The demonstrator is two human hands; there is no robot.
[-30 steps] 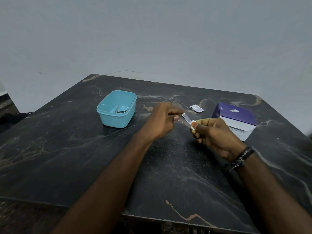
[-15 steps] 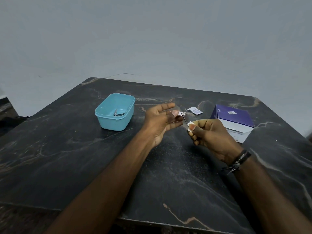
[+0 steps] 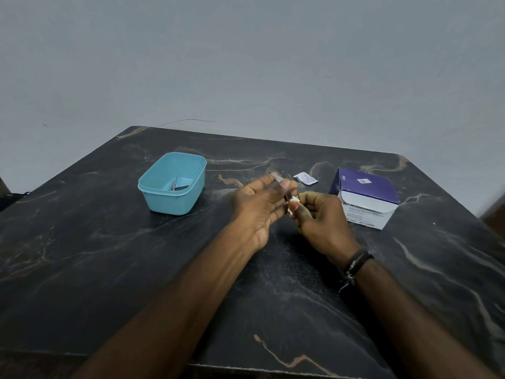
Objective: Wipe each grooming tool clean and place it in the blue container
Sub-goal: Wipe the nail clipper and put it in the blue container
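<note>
Left hand [image 3: 262,203]: above mid-table, fingers mostly straight, thumb and fingertip pinching a slim metal grooming tool [image 3: 284,191], largely hidden by the fingers; type unclear. Right hand [image 3: 318,217]: curled, pinching a white wipe [image 3: 293,202] against the tool. Blue container [image 3: 175,184]: toward the far left corner, holding small scissors [image 3: 175,184]. Purple-and-white swab box [image 3: 366,198]: toward the far right corner; print partly blurred.

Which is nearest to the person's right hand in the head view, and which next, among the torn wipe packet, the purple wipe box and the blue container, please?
From the right hand:
1. Torn wipe packet, just beyond the hand.
2. Purple wipe box, to its right; close to the packet's distance, hard to call.
3. Blue container, far left, past the left hand.
</note>
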